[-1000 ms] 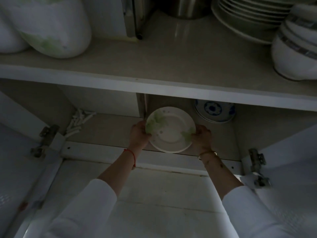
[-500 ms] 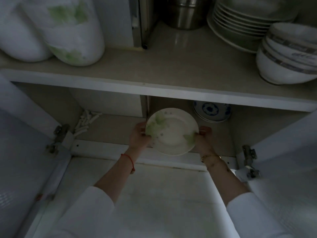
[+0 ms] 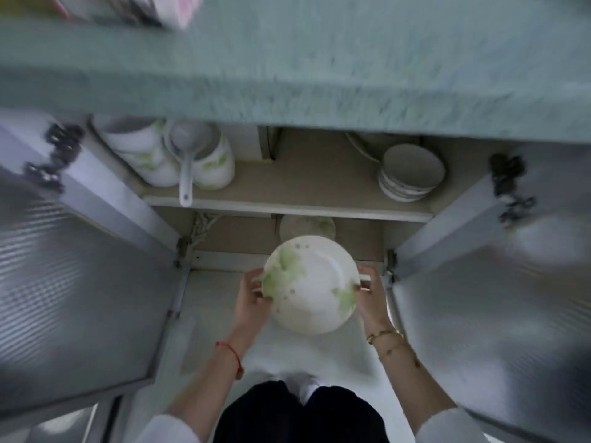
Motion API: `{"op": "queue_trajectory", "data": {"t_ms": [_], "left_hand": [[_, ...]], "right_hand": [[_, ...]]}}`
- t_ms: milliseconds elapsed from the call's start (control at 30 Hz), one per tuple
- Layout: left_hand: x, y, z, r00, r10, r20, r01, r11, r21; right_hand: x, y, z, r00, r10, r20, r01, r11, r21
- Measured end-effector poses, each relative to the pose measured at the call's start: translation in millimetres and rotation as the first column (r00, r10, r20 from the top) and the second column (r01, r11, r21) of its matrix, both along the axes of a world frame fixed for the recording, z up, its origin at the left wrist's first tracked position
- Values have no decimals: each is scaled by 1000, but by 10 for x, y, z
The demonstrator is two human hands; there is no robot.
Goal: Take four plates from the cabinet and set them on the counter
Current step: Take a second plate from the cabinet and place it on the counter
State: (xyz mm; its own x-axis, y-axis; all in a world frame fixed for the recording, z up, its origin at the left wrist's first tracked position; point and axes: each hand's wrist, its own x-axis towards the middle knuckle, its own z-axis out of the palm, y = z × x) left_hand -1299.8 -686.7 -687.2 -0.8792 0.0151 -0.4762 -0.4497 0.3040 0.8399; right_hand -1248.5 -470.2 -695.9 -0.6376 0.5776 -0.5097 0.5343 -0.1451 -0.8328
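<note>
A white plate [image 3: 311,284] with green leaf markings is shown at the centre of the frame, gripped at its left rim by the left hand [image 3: 252,298] and at its right rim by the right hand [image 3: 371,298], the fingers of both being closed on its edge. The plate is held clear of the cabinet [image 3: 287,187], in front of the lower shelf, and is tilted toward the camera. A second plate [image 3: 307,227] is seen just behind it on the lower shelf. On the upper shelf, bowls [image 3: 179,158] with a ladle [image 3: 188,155] are placed at left and a stack of plates [image 3: 411,172] at right. The open doors [image 3: 73,276] are seen at both sides of the frame, and the counter [image 3: 287,68] spans the top. The view is blurred throughout.
</note>
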Motion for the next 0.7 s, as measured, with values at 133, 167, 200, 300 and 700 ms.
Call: {"op": "queue_trajectory", "data": {"t_ms": [133,167,200,300,700], "left_hand": [[357,-64,1033,1000,-10,6,10,1000,-26],[434,-83,1317,1000,-24,2,24,999,-25],[491,-109,1540,999,-38,-10,38,999,-16],[610,-199,2227,998,-65,-10,65,997,29],[813,-37,4633,950,-247,-191,263,963,64]], "right_hand": [[433,-115,975,1000,-15,-8,15,999,-50],[531,-142,1292,1000,-23,-10,22,998,-55],[597,-173,1544,999,-40,-29,38,998,-59],[719,-238,2306,996,-65,-54,61,996,-68],[1417,-235,4740,943,-229,-242,219,973,-66]]}}
